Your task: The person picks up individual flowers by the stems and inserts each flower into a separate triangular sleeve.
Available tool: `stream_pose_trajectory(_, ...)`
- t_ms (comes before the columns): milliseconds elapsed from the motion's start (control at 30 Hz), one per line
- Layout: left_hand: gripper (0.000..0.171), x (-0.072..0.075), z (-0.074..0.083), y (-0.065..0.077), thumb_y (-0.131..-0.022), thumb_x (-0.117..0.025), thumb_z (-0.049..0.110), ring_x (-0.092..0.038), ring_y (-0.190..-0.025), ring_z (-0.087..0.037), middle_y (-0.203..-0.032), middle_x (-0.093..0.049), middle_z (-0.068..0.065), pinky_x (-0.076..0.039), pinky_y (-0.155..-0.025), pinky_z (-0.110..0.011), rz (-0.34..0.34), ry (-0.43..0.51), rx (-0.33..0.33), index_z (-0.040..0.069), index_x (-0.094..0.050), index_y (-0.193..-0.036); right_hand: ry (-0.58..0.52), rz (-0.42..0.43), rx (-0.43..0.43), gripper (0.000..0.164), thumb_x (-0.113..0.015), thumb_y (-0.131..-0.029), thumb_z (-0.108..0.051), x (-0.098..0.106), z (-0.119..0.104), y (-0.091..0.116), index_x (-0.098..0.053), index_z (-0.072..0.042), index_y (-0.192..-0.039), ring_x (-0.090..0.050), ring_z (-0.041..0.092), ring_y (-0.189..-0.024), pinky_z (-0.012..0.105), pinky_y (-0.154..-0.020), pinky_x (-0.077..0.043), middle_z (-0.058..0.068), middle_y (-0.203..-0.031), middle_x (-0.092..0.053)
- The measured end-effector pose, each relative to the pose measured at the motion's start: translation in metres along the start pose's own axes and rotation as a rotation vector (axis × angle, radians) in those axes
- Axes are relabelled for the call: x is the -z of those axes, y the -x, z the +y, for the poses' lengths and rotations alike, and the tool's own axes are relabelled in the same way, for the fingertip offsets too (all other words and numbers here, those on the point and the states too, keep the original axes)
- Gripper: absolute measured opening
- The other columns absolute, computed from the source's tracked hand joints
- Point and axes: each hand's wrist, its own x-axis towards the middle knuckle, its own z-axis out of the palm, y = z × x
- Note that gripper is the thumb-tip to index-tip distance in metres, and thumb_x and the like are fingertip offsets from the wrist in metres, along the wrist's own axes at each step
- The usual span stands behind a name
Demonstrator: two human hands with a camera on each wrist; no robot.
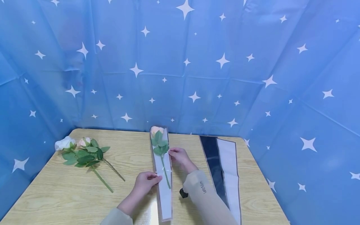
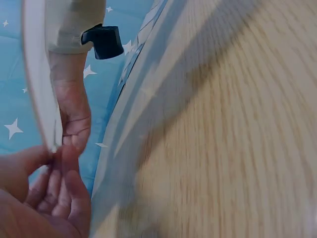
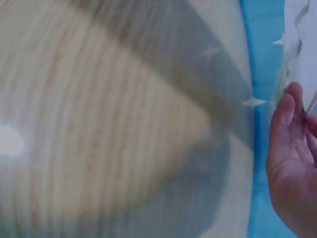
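A long, narrow flower sleeve [image 1: 166, 203] with a white back and clear front stands out at the middle of the table in the head view. Inside it lies a single pale pink rose [image 1: 157, 130] with green leaves, its bloom at the far end. My left hand [image 1: 144, 185] pinches the sleeve's left edge partway down. Higher up, beside the leaves, my right hand [image 1: 181, 158] pinches the right edge. The left wrist view catches the sleeve [image 2: 38, 89] edge-on, raised off the tabletop, between thumb and fingers.
On the left of the wooden table [image 1: 36, 193] lie a white rose [image 1: 64, 143] and a pink rose [image 1: 83, 142], leaves overlapping. To the right lie a dark sleeve strip [image 1: 214, 162] and a white one [image 1: 228, 165]. A blue starred curtain [image 1: 168, 93] stands behind.
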Motion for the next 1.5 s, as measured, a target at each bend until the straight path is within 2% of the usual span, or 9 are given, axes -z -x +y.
stream_pose_trajectory(133,0.025,0.003,-0.003,-0.001,-0.076,-0.078,0.020,-0.060,-0.057,-0.011,-0.068,-0.068,-0.003,-0.051,-0.053,-0.025,-0.020,-0.094,0.012,-0.002,-0.069,-0.083,0.020,-0.034,-0.061,0.030,-0.057,-0.094,-0.010,-0.002,0.008,-0.001,-0.058,0.006,-0.120,-0.065,0.014,-0.082,0.031,-0.078,-0.057,0.016,-0.108,-0.066)
stream_pose_trajectory(333,0.024,0.004,-0.007,-0.004,-0.079,-0.076,0.024,-0.056,-0.051,-0.008,-0.055,-0.062,0.001,-0.047,-0.052,-0.023,-0.078,-0.115,0.059,0.002,-0.069,-0.073,0.123,-0.082,-0.089,0.043,-0.060,-0.090,-0.007,-0.003,0.012,0.002,-0.050,0.005,-0.130,-0.066,0.021,-0.088,0.033,-0.078,-0.057,0.018,-0.109,-0.064)
stream_pose_trajectory(667,0.015,0.004,-0.010,-0.006,-0.083,-0.065,0.002,-0.059,-0.049,-0.008,-0.061,-0.065,-0.006,-0.052,-0.049,-0.022,-0.106,-0.033,0.079,-0.010,-0.067,-0.093,0.148,-0.096,0.001,0.051,-0.060,-0.084,0.005,0.004,0.021,0.006,-0.043,0.009,-0.132,-0.066,0.028,-0.090,0.036,-0.077,-0.057,0.025,-0.115,-0.059)
stream_pose_trajectory(900,0.011,0.004,-0.010,-0.009,-0.080,-0.069,0.002,-0.061,-0.050,-0.011,-0.060,-0.065,-0.008,-0.054,-0.052,-0.026,-0.109,-0.066,0.072,-0.007,-0.067,-0.086,0.480,-0.110,0.080,0.045,-0.065,-0.086,-0.009,0.006,0.015,0.020,-0.054,-0.002,-0.129,-0.057,0.032,-0.112,0.039,-0.088,-0.053,0.018,-0.126,-0.056)
stream_pose_trajectory(1033,0.010,0.005,-0.012,-0.011,-0.078,-0.072,0.002,-0.061,-0.050,-0.013,-0.060,-0.064,-0.007,-0.053,-0.051,-0.027,-0.067,-0.112,0.041,-0.004,-0.065,-0.081,0.635,-0.170,0.189,0.046,-0.065,-0.085,-0.006,0.002,0.010,0.030,-0.054,0.002,-0.128,-0.056,0.035,-0.109,0.045,-0.091,-0.050,0.023,-0.129,-0.051)
stream_pose_trajectory(1200,0.021,0.007,-0.009,-0.010,-0.073,-0.075,0.004,-0.057,-0.060,-0.013,-0.071,-0.063,-0.005,-0.052,-0.057,-0.028,0.002,-0.288,-0.053,-0.004,-0.066,-0.091,0.802,-0.243,0.245,0.048,-0.066,-0.085,-0.008,-0.002,0.009,0.040,-0.053,0.001,-0.130,-0.052,0.034,-0.117,0.045,-0.097,-0.047,0.022,-0.137,-0.044)
stream_pose_trajectory(1300,0.038,0.007,-0.006,-0.009,-0.073,-0.076,0.007,-0.062,-0.082,-0.022,-0.092,-0.066,-0.011,-0.054,-0.078,-0.037,0.019,-0.473,-0.162,-0.004,-0.065,-0.107,0.916,-0.263,0.266,0.049,-0.067,-0.085,-0.012,-0.002,0.010,0.046,-0.053,0.000,-0.131,-0.046,0.035,-0.126,0.045,-0.104,-0.041,0.020,-0.142,-0.041)
stream_pose_trajectory(1400,0.043,0.007,-0.004,-0.009,-0.074,-0.076,0.009,-0.060,-0.106,-0.035,-0.115,-0.063,-0.019,-0.048,-0.095,-0.048,-0.013,-0.621,-0.289,-0.003,-0.064,-0.114,1.007,-0.254,0.324,0.050,-0.068,-0.083,-0.012,-0.002,0.010,0.051,-0.054,0.002,-0.129,-0.044,0.035,-0.129,0.044,-0.107,-0.038,0.020,-0.142,-0.042)
stream_pose_trajectory(1500,0.035,0.006,-0.002,-0.008,-0.075,-0.076,0.010,-0.053,-0.118,-0.040,-0.127,-0.057,-0.023,-0.042,-0.101,-0.051,-0.069,-0.713,-0.379,-0.003,-0.067,-0.106,1.070,-0.228,0.376,0.050,-0.070,-0.082,-0.013,-0.001,0.011,0.054,-0.055,0.003,-0.127,-0.048,0.035,-0.125,0.043,-0.106,-0.040,0.022,-0.138,-0.045)
